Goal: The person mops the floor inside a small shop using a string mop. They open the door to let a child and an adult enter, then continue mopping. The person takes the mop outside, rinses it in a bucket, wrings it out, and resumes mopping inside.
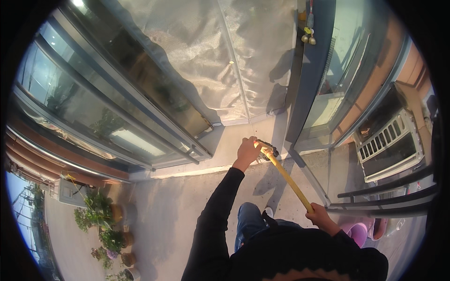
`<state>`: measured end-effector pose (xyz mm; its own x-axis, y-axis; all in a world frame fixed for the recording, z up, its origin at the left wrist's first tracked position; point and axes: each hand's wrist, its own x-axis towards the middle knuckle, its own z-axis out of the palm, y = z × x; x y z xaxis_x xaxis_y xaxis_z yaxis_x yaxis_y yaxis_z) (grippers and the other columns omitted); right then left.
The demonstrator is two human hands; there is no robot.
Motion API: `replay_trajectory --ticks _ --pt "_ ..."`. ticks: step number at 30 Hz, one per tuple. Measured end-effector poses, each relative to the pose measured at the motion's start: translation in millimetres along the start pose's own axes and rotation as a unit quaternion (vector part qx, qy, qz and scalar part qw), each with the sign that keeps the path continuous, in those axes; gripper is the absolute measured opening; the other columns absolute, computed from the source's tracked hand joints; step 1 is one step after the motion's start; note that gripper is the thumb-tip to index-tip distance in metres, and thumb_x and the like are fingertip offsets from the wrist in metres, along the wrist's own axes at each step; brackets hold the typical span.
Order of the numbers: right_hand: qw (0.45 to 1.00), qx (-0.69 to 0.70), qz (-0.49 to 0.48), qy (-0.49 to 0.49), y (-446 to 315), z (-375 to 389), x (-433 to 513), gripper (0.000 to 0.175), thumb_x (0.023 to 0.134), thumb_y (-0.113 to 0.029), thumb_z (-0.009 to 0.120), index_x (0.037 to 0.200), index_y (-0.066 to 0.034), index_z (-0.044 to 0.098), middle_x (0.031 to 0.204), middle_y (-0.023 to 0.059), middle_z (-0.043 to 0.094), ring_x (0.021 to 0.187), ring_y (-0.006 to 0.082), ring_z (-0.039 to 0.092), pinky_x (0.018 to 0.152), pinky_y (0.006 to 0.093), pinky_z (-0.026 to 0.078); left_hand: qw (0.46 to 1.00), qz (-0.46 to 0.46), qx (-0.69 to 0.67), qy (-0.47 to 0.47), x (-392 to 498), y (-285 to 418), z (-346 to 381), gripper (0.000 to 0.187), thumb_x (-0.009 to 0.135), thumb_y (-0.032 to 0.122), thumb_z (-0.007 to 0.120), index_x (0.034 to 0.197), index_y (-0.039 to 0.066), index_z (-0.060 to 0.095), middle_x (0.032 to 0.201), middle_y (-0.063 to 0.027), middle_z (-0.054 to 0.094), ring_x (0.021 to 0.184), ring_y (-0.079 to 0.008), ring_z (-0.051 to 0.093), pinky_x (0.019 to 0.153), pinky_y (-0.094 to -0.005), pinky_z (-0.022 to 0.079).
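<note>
A long-handled brush or mop point(290, 182) with a yellow handle slants across the middle of the view. My right hand point(320, 216) is closed round the lower end of its handle. At the other end, my left hand point(247, 151) is at the head, its fingers at the orange-yellow fitting point(266, 149); whether they grip it or only touch it is hard to tell. Dark, clumped bristles or strands show beside the fitting, just above the edge of the doorstep point(218, 154). A translucent door curtain point(211, 70) hangs beyond the doorway.
A glass door point(116, 105) with a long bar handle stands at the left, another glass panel point(337, 80) at the right. Potted plants point(112, 239) line the lower left. Pink buckets point(357, 233) and a white slotted frame point(390, 140) are at the right. Brass-coloured bells point(308, 39) hang above.
</note>
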<state>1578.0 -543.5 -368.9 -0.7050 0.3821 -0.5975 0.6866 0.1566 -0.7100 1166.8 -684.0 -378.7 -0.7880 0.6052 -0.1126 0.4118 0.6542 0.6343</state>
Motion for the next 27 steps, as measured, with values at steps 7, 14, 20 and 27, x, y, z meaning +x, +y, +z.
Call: replay_trajectory --ticks 7,14,20,27 --pt "0.998 -0.013 0.044 0.047 -68 -6 137 0.017 0.081 -0.011 0.067 0.088 -0.0009 0.055 0.065 0.0064 0.054 0.047 0.0171 0.056 0.043 0.0327 0.048 0.944 0.25 0.109 0.185 213 15 -89 0.055 0.087 0.012 0.07 0.14 0.01 0.054 0.144 -0.0249 0.048 0.127 -0.042 0.052 0.103 -0.0501 0.047" --pt "0.981 0.092 0.157 0.07 -202 -6 282 0.016 0.081 -0.011 0.065 0.088 0.0013 0.057 0.065 0.0085 0.057 0.049 0.0191 0.059 0.045 0.0344 0.048 0.899 0.436 0.05 -0.004 441 46 -130 0.063 0.086 0.009 0.068 0.146 0.008 0.048 0.155 -0.0227 0.037 0.144 -0.0378 0.037 0.115 -0.0472 0.037" --pt "0.955 0.16 0.231 0.099 -298 -14 349 0.019 0.079 -0.011 0.068 0.087 0.0032 0.059 0.061 0.0103 0.058 0.045 0.0211 0.058 0.042 0.0364 0.047 0.937 0.264 0.225 0.033 578 58 -161 0.077 0.088 0.02 0.072 0.154 0.005 0.035 0.167 -0.022 0.012 0.155 -0.0374 0.013 0.112 -0.0654 0.032" --pt "0.932 0.209 0.237 0.177 -349 -40 399 0.023 0.075 -0.012 0.069 0.085 0.0052 0.059 0.061 0.0138 0.06 0.044 0.024 0.061 0.041 0.0368 0.048 0.926 0.157 0.32 0.121 694 66 -223 0.075 0.09 0.028 0.065 0.154 0.002 0.034 0.164 -0.0338 0.008 0.154 -0.0478 0.008 0.111 -0.0672 0.031"
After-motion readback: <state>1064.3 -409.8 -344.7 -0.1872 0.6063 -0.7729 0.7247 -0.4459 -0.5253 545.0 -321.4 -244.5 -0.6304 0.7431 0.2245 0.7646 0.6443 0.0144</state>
